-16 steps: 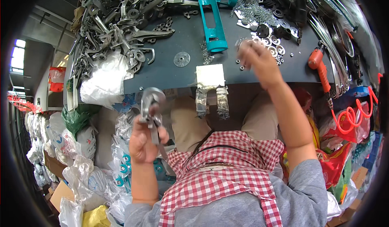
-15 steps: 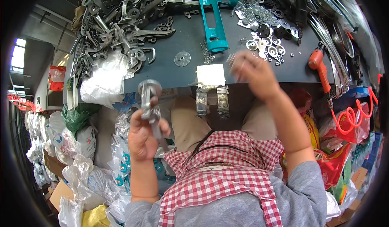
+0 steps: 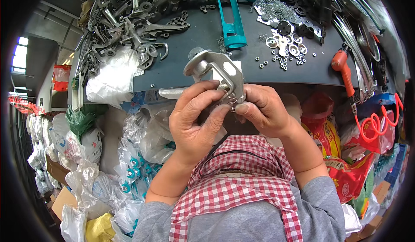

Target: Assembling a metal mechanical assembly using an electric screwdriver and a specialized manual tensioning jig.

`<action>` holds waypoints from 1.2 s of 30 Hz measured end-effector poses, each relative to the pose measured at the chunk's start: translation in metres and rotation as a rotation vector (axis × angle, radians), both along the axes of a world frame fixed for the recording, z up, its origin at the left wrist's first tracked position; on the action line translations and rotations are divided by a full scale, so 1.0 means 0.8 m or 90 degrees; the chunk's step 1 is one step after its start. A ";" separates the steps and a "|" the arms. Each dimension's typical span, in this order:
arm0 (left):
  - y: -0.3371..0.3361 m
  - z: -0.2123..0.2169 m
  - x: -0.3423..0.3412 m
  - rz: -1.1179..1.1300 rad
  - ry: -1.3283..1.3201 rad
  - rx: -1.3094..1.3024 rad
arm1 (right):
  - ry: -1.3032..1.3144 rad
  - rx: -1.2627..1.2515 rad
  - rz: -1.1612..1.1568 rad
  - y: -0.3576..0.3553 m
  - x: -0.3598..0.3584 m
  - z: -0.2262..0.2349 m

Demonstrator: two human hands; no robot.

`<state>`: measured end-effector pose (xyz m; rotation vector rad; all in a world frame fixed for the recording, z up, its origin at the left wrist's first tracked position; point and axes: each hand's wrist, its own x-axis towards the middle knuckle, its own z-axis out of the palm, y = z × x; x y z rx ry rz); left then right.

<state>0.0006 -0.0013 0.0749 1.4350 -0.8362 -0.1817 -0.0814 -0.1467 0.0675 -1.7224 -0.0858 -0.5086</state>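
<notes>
Close to the table's front edge, my left hand (image 3: 192, 123) is closed around a grey cast-metal caulking gun handle (image 3: 238, 80), with its round end plate (image 3: 196, 64) facing up and left. A metal lever (image 3: 172, 93) sticks out to the left past my fingers. My right hand (image 3: 269, 110) pinches a small coil spring (image 3: 232, 100) against the lower part of the handle. My left thumb also rests by this spring. Fingers partly cover where spring and handle meet.
A teal gun frame (image 3: 231, 21) lies beyond my hands. Metal handles and levers (image 3: 129, 25) are heaped at the left. Springs (image 3: 279, 9), washers and nuts (image 3: 285, 60) are spread to the right. A red power driver (image 3: 341, 64) with a coiled hose lies at the far right.
My left hand has brought the handle from the left to the middle. My right hand has come down from the table to meet it, and a spring now shows between the fingers.
</notes>
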 end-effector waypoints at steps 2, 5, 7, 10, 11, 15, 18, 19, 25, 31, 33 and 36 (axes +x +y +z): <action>0.001 0.001 0.000 0.002 -0.019 0.006 | 0.024 0.000 0.033 -0.002 0.000 0.000; 0.001 0.000 0.000 0.009 -0.051 0.013 | 0.030 -0.014 0.038 -0.003 -0.001 0.000; 0.001 0.000 -0.001 0.012 -0.066 0.014 | 0.024 0.013 0.043 -0.002 -0.001 -0.004; 0.002 0.002 -0.004 0.007 -0.050 0.030 | -0.022 0.020 0.025 0.002 0.001 -0.012; 0.003 0.000 -0.004 -0.012 -0.086 0.055 | -0.062 0.000 0.002 0.003 0.001 -0.016; -0.005 -0.002 -0.011 0.019 -0.104 0.048 | -0.138 -0.114 -0.105 0.008 -0.003 -0.030; -0.004 -0.011 -0.014 0.022 -0.100 0.067 | -0.170 -0.193 -0.169 0.008 -0.007 -0.030; -0.003 -0.012 -0.015 0.019 -0.100 0.067 | -0.169 -0.202 -0.153 0.008 -0.008 -0.029; -0.005 -0.008 -0.019 0.015 -0.157 0.086 | -0.164 -0.216 -0.137 0.004 -0.015 -0.035; -0.003 -0.014 -0.021 0.034 -0.214 0.089 | -0.198 -0.190 -0.149 0.011 -0.015 -0.041; -0.004 -0.014 -0.019 0.045 -0.266 0.091 | -0.150 -0.126 -0.144 0.013 -0.016 -0.042; -0.004 -0.011 -0.019 0.029 -0.258 0.128 | -0.075 -0.129 -0.105 0.007 -0.022 -0.040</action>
